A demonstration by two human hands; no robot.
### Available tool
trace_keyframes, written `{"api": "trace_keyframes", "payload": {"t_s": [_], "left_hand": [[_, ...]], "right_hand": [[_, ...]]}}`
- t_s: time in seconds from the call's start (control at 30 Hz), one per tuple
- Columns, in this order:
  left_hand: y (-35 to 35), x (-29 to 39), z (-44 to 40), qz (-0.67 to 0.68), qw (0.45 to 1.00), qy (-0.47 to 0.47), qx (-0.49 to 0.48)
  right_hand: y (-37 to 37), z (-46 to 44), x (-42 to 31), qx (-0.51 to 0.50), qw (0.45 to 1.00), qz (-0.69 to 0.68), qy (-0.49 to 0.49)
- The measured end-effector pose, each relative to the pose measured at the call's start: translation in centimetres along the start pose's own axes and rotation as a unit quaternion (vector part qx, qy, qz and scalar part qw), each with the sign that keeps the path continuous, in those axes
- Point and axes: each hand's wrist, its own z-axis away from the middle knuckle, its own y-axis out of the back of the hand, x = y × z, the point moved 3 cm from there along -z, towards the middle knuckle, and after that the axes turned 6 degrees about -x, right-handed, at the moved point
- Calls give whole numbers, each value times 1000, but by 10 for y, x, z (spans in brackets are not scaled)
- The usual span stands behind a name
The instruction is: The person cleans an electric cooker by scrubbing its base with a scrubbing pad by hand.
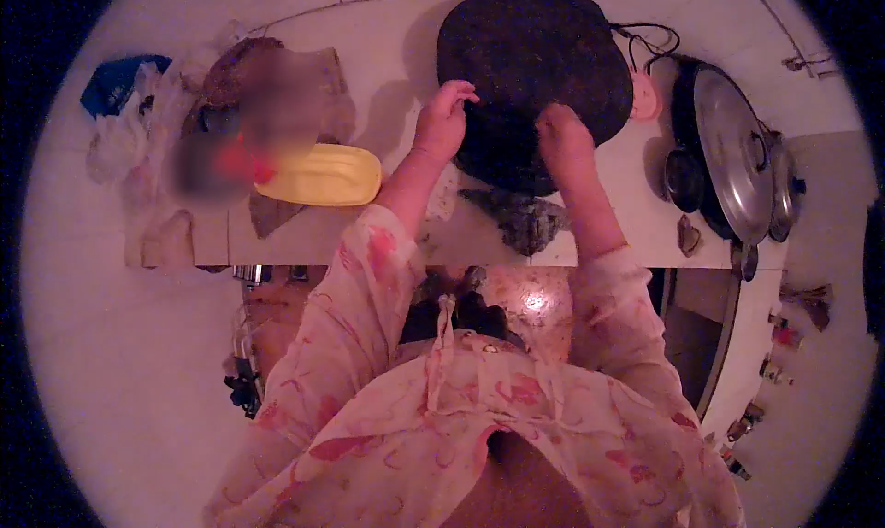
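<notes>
A large black, rounded object (535, 53) with a matte surface stands out at the top centre, over the pale counter. At its lower left edge is my left hand (444, 123), thumb and fingers closed together at the rim. My right hand (566, 143) lies against its lower right part with curled, slightly blurred fingers. Both hands seem to grip this object, though the fingertips are partly hidden. A crumpled dark grey cloth (527, 219) is just below it, near the counter's front edge.
To the left lie a yellow container (323, 176), a brown cloth (323, 90), plastic bags (138, 127) and a blue item (115, 84). At the right stand a large pan with a metal lid (733, 150) and a small dark pan (683, 180). A black cable (656, 32) runs behind.
</notes>
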Motion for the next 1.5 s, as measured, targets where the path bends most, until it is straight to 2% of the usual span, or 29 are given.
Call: {"api": "trace_keyframes", "payload": {"t_s": [0.03,0.07,0.13,0.17,0.23,0.27,0.33,0.37,0.4,0.43,0.5,0.53,0.57,0.6,0.67,0.7,0.73,0.77,0.83,0.9,0.97,1.0,1.07,1.23,1.5], "left_hand": [[1,2,0,-19,1000,-11,-6],[1,3,0,-16,1000,-11,-4],[-8,0,4,-7,1000,5,-10],[-9,-2,6,-7,1000,6,-8],[-9,-8,9,-55,998,19,29],[-9,-11,8,-58,998,16,26],[-12,-18,11,-24,999,22,-6],[-7,-16,12,-73,997,-34,-15],[-7,-10,11,-71,997,-32,-16],[-7,-3,16,-73,996,-6,-44],[-7,8,18,-74,995,23,-70],[-10,17,21,-144,986,-35,-75],[-14,27,28,-212,969,-96,-82],[-16,31,35,-212,969,-98,-86],[-19,38,44,-277,957,-66,-57],[-22,36,47,-278,956,-68,-63],[-25,30,52,-253,967,-20,-20],[-26,24,57,-228,973,27,25],[-29,21,74,-238,971,20,27],[-31,20,88,-249,968,8,25],[-39,14,100,-314,943,47,-101],[-43,16,105,-317,941,49,-109],[-52,23,107,-403,906,-79,-100],[-55,23,106,-427,892,-83,-123],[-69,27,102,-381,910,-105,-129]], "right_hand": [[6,7,-1,43,998,-37,33],[4,5,-3,42,998,-33,34],[-3,0,-22,7,995,76,68],[-11,-9,-40,-20,993,85,82],[-23,-15,-70,6,986,33,165],[-19,-17,-70,11,986,30,162],[-19,-14,-59,-41,991,38,118],[-14,-9,-47,-44,996,34,64],[-10,-2,-23,-8,999,-10,48],[0,10,-6,-21,1000,-18,2],[10,26,16,65,995,-68,23],[8,33,21,113,989,-83,40],[1,45,25,109,990,-84,33],[-3,56,26,129,987,-91,33],[-16,77,39,153,983,-99,28],[-27,94,59,144,976,-161,-40],[-35,110,74,133,959,-223,-111],[-43,118,84,134,958,-226,-118],[-53,132,96,128,948,-255,-141],[-65,136,100,138,949,-237,-155],[-71,134,102,147,951,-219,-165],[-66,134,98,132,948,-224,-181],[-69,133,99,125,944,-232,-197],[-76,136,102,165,947,-233,-146],[-73,134,99,146,944,-238,-176]]}}
